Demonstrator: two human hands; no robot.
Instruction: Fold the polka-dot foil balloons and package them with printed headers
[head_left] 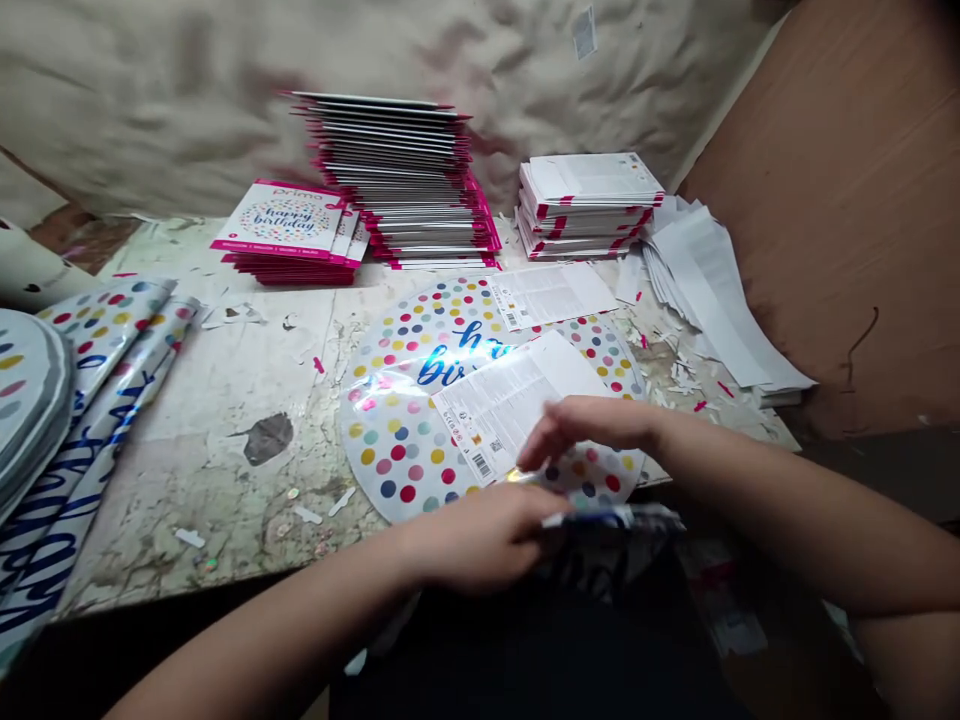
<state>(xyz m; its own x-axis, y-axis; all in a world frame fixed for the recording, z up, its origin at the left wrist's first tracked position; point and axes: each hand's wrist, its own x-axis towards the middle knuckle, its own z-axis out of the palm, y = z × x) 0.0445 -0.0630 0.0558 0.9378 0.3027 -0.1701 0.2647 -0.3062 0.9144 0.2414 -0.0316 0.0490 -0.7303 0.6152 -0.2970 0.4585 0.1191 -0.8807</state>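
My left hand (487, 535) is closed on a folded foil balloon (611, 550) with dark lettering, low at the table's front edge and partly in shadow. My right hand (581, 430) hovers just above, its fingers bent and loosely apart, with nothing visible in them. Beneath it, a white printed card (502, 410) lies slanted across a round, flat foil balloon (409, 455) with coloured dots and blue "happy birthday" lettering, partly covered. A second printed card (555, 293) rests on the balloon's far edge.
A tall stack of pink-edged packs (412, 180) stands at the back, with a lower "happy birthday" pile (285, 225) to its left. Further right are a white-topped stack (589, 200) and loose white sheets (705, 280). Flat balloons (82, 400) lie at the left. Paper scraps litter the worn tabletop (202, 400).
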